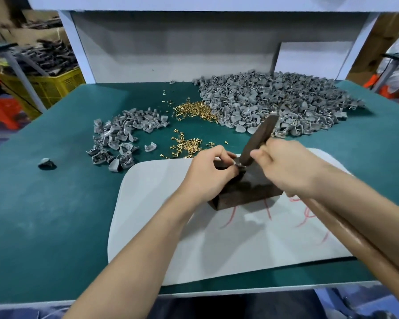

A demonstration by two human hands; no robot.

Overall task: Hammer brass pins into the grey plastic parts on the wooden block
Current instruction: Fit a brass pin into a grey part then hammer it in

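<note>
A dark wooden block [251, 194] stands on a pale grey mat [228, 238] in front of me. My left hand [207, 171] pinches a small grey plastic part [236, 166] on the block's top; most of the part is hidden by my fingers. My right hand [283, 164] grips a dark wooden hammer [259, 139], whose lower end sits right at that part while its other end slants up and away. Loose brass pins [187, 146] lie just beyond the mat, with a bigger heap of pins [196, 110] further back.
A large pile of grey parts [274, 102] fills the back right of the green table [55, 203]. A smaller pile of grey parts [122, 137] lies at mid left, with a lone part [46, 163] far left. A brown roll [355, 245] lies under my right forearm.
</note>
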